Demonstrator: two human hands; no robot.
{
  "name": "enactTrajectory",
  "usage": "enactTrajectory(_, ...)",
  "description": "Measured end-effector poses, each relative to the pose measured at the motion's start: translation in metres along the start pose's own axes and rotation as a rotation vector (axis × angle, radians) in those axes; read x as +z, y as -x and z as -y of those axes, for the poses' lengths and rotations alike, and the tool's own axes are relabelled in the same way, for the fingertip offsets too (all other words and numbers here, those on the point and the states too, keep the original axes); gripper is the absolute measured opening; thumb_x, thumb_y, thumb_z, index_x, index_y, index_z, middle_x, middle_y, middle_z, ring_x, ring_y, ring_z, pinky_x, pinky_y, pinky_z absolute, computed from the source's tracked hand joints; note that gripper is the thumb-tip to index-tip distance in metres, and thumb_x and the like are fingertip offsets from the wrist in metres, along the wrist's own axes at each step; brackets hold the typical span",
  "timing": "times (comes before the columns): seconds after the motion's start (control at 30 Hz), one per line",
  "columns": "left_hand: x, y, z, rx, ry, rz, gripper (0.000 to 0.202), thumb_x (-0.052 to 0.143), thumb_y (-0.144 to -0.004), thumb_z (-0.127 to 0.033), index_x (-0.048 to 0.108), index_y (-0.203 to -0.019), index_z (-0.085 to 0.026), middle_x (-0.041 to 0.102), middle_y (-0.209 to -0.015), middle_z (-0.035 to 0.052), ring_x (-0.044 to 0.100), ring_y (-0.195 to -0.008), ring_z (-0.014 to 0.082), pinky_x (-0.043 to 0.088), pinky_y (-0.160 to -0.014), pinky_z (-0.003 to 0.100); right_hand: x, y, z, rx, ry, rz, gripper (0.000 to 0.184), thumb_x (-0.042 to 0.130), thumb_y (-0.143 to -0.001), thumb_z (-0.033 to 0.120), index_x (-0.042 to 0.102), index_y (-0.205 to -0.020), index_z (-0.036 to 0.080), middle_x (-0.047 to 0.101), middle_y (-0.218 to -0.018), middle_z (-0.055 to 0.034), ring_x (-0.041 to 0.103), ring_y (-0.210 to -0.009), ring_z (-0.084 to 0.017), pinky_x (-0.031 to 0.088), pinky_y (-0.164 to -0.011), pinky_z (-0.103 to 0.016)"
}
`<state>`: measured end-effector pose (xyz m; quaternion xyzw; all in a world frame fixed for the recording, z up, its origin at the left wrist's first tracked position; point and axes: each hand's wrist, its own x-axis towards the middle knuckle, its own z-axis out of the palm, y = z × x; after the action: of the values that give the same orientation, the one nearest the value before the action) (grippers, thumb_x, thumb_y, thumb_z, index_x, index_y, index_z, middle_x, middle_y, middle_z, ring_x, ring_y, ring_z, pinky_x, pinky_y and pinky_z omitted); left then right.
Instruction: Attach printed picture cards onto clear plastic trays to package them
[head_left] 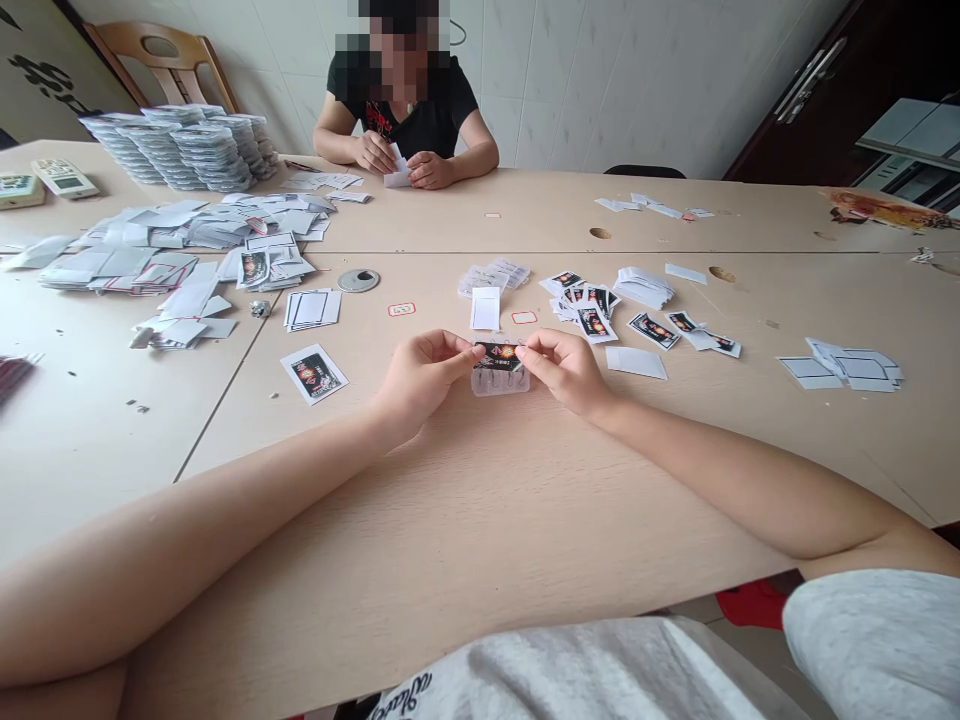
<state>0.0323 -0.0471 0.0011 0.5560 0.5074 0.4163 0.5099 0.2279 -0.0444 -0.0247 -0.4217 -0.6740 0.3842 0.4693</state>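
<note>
My left hand (422, 382) pinches the left end of a small black label (495, 357) with an orange burst printed on it. At its right end, the fingers of my right hand (568, 372) are closed on the same label. Directly under the label is a clear plastic box (500, 384) with several dark hook-like pieces in its compartments. The label covers the upper part of the box; whether it is stuck down I cannot tell. Just beyond, a white card (485, 308) lies by several clear boxes (495, 276). A pile of black printed labels (592, 312) lies beyond my right hand.
Across the table (480, 520) sits another person (405, 120), holding white paper. At the left are a heap of white packets (172, 235) and tall stacks of packs (214, 155). A round metal disc (358, 280) and one printed card (314, 374) lie left of my hands.
</note>
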Motion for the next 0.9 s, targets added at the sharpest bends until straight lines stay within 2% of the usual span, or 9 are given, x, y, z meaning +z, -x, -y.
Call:
enactTrajectory(0.17,0.0017,-0.0004,0.0024,0.032,-0.031,-0.035,0.033,0.074,-0.068,-0.044,0.059,-0.074,-0.015,0.066,-0.076,0.0055,0.06,-0.068,0.0143,0.044,-0.059,0.025,0.0023,0.0,-0.0011,-0.034,0.076,-0.033,0.032,0.06,-0.082,0.04,0.05,-0.064,0.015,0.051,-0.063,-0.0006,0.047,-0.056,-0.009,0.035,-0.049,-0.021)
enactTrajectory(0.23,0.0025,-0.0009,0.0037,0.042,-0.041,-0.063,0.032,0.073,-0.068,-0.043,0.058,-0.074,-0.015,0.065,-0.075,0.0052,0.059,-0.067,0.0141,0.043,-0.058,0.025,0.003,-0.0005,-0.0006,-0.083,0.101,-0.048,0.031,0.06,-0.083,0.038,0.052,-0.063,0.015,0.058,-0.077,-0.005,0.055,-0.069,-0.013,0.04,-0.053,-0.022)
enactTrajectory(0.33,0.0039,-0.001,0.0044,0.045,-0.05,-0.088,0.031,0.072,-0.069,-0.042,0.058,-0.073,-0.015,0.063,-0.072,0.0035,0.056,-0.064,0.0123,0.041,-0.056,0.023,0.0032,-0.0015,0.0015,-0.14,0.14,-0.068,0.028,0.059,-0.082,0.035,0.055,-0.064,0.015,0.061,-0.094,-0.0085,0.058,-0.086,-0.016,0.045,-0.058,-0.023)
enactTrajectory(0.67,0.0049,0.0002,0.0084,0.125,-0.137,-0.135,0.029,0.07,-0.071,-0.042,0.059,-0.071,-0.015,0.063,-0.075,0.004,0.055,-0.065,0.0128,0.042,-0.058,0.024,0.0026,-0.0024,0.0026,-0.145,0.232,-0.086,0.032,0.057,-0.084,0.035,0.049,-0.06,0.016,0.059,-0.075,-0.0053,0.052,-0.069,-0.013,0.04,-0.054,-0.024)
enactTrajectory(0.9,0.0071,0.0029,0.0045,0.101,-0.198,-0.171,0.024,0.067,-0.073,-0.037,0.059,-0.069,-0.015,0.063,-0.073,0.0033,0.052,-0.061,0.0111,0.038,-0.053,0.023,0.0033,-0.0037,-0.0007,-0.106,0.276,-0.064,0.032,0.055,-0.085,0.036,0.048,-0.061,0.016,0.055,-0.066,-0.0021,0.048,-0.062,-0.012,0.037,-0.056,-0.026)
